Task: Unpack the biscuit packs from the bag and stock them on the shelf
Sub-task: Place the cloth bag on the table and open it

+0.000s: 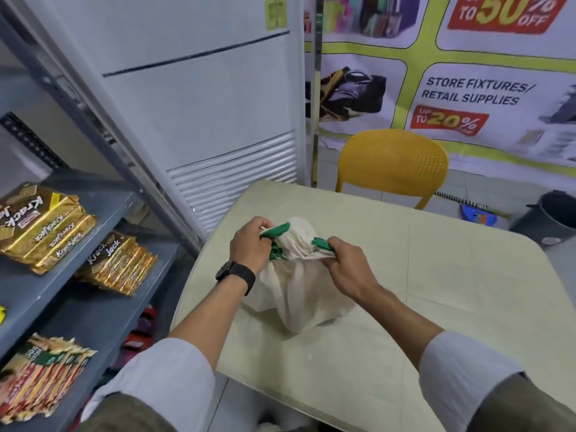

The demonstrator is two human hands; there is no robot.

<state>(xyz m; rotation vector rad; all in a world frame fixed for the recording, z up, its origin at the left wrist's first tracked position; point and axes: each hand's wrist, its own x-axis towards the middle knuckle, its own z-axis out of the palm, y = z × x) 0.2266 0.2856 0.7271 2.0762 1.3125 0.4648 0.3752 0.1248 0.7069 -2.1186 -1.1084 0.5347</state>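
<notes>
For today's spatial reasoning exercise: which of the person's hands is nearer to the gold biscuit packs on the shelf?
Left. The left hand grips the cloth bag on the side facing the gold biscuit packs; the right hand holds the bag's far side, farther from them.

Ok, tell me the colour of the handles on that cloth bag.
Green. The handles of the cream bag show in the head view, gripped by the left hand and right hand.

Yellow chair [393, 160] behind cream table [436, 291]
</notes>
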